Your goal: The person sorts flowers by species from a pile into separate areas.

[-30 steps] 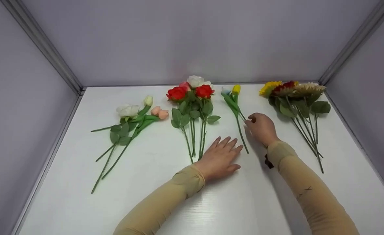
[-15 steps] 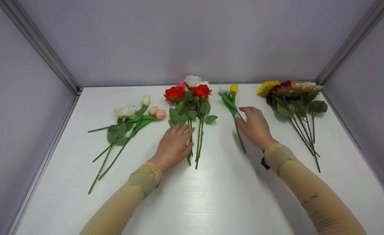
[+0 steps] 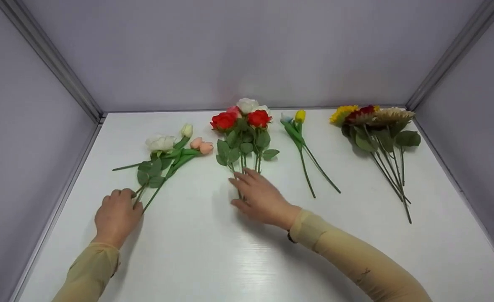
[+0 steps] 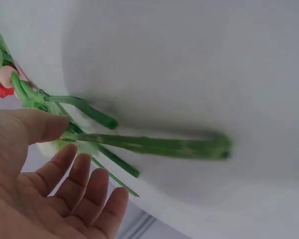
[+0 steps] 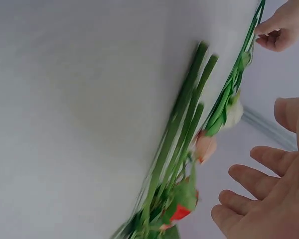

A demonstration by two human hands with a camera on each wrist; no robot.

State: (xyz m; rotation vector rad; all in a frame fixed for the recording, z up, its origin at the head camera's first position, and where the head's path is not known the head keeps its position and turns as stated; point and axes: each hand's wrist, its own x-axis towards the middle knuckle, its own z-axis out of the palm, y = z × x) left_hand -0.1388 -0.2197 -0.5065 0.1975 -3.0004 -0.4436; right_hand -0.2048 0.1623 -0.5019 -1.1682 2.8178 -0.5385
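At the left, my left hand (image 3: pixel 116 217) reaches over the stems of a white flower (image 3: pixel 160 143). In the left wrist view, its thumb and index finger pinch a green flower stem (image 4: pixel 164 147), while the other fingers are loosely bent. Pale peach tulips (image 3: pixel 202 145) and a cream tulip (image 3: pixel 187 130) lie across the same group. My right hand (image 3: pixel 263 199) is spread over the lower stems of the middle bunch, which has red roses (image 3: pixel 223 121) and a white rose (image 3: pixel 247 105); it covers the stem ends in the head view.
A yellow tulip (image 3: pixel 300 116) and a pale blue tulip (image 3: pixel 286 118) lie right of the roses, stems crossing. Further right is a bunch with a yellow flower (image 3: pixel 343 114), a dark red flower (image 3: pixel 362 113) and a beige flower (image 3: pixel 391 115). Grey panels (image 3: pixel 247 50) enclose the white table (image 3: pixel 213 260).
My left hand has swept left, past the rose stems, to the white flower's stems. My right hand has left the tulips and moved left over the roses' stems.
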